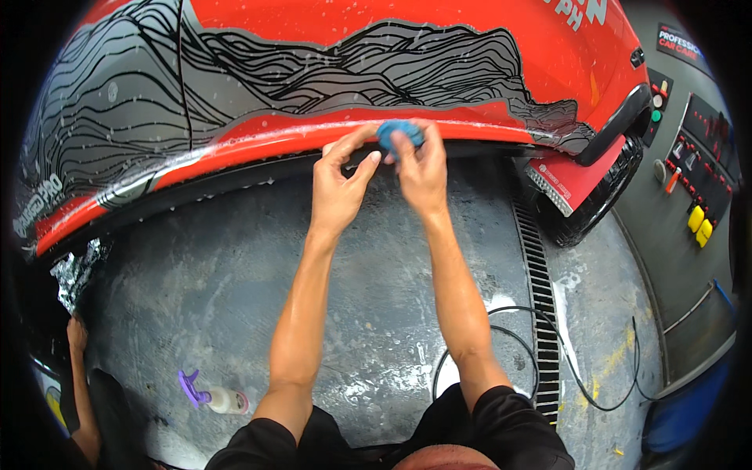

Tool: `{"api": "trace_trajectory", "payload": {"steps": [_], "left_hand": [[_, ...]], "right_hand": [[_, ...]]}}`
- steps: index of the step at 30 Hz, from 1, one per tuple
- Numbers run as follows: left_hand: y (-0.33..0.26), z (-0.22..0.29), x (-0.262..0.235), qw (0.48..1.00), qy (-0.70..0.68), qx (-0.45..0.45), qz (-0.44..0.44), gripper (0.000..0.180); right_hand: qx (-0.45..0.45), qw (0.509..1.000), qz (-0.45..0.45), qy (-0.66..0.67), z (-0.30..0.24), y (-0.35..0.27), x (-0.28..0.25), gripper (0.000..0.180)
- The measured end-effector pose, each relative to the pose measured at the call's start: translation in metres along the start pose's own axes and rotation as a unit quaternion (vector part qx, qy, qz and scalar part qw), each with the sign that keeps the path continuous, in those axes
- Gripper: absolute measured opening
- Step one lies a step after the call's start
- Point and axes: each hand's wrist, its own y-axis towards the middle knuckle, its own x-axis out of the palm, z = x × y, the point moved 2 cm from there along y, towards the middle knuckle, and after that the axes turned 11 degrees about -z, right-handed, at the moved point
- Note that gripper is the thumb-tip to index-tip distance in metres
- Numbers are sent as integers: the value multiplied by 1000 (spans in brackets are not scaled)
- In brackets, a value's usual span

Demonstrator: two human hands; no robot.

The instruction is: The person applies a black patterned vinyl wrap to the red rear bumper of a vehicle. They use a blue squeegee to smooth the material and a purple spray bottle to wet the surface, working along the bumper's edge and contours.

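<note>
In front of me is the side of a red car (258, 146) with a grey and black wavy-line pattern, wet with drops and streaks along its lower sill. My right hand (423, 174) pinches a soft blue lump that looks like detailing clay (401, 136), with thumb and fingers around it, close against the sill. Just to its left is my left hand (338, 188), fingers bent and thumb apart from them. Its fingertips reach toward the lump's left edge; whether they touch it, I cannot tell.
A spray bottle with purple trigger (223, 401) stands on the wet grey floor. A black hose (576, 376) loops across a drain grate (539, 282) at right. Far left, another person's hand (77, 334) is by crumpled shiny material (74, 274). Tools hang on the wall board (701, 168).
</note>
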Motion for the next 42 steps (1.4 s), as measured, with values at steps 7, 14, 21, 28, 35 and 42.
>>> {"api": "trace_trajectory", "payload": {"steps": [7, 14, 21, 28, 35, 42], "left_hand": [[9, 4, -46, 984, 67, 93, 140, 23], [4, -4, -80, 970, 78, 125, 194, 16], [25, 37, -105, 943, 88, 196, 253, 17], [133, 123, -111, 846, 330, 360, 212, 21], [228, 143, -127, 756, 511, 362, 192, 38], [235, 127, -131, 668, 646, 310, 202, 44]], "right_hand": [[-41, 980, 174, 84, -28, 113, -68, 31], [-18, 988, 147, -33, -5, 116, -45, 28], [-23, 987, 161, -15, -17, 119, -58, 26], [3, 985, 167, -39, -17, 122, -65, 26], [9, 985, 174, 15, -16, 125, -67, 25], [10, 984, 174, 37, -30, 118, -52, 23]]}}
